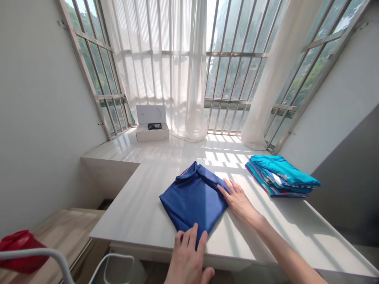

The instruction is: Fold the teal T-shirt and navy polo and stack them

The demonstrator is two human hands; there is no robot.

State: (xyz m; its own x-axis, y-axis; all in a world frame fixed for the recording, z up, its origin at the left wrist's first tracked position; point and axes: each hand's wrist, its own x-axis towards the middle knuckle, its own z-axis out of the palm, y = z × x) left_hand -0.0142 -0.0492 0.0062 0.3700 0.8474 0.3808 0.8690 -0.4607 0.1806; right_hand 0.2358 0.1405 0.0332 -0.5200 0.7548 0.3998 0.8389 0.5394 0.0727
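Note:
A dark blue shirt [192, 201] lies folded into a compact, diamond-turned shape on the white tabletop [133, 209]; its collar points toward the window. My left hand [189, 248] rests at the near corner of the shirt, fingers stretched out over its edge. On the right side of the shirt lies my right hand [238, 199], with the fingers spread and the tips touching the cloth near its right corner. Neither hand grips the fabric. A stack of folded clothes [281, 175], bright turquoise on top, sits to the right of my right hand.
At the back left stands an opened white box [152, 134] with a small black device [154, 126] in it. White curtains [189, 79] hang before barred windows. Below the table's left edge are a white chair frame [115, 256] and a red bag-like item [22, 250].

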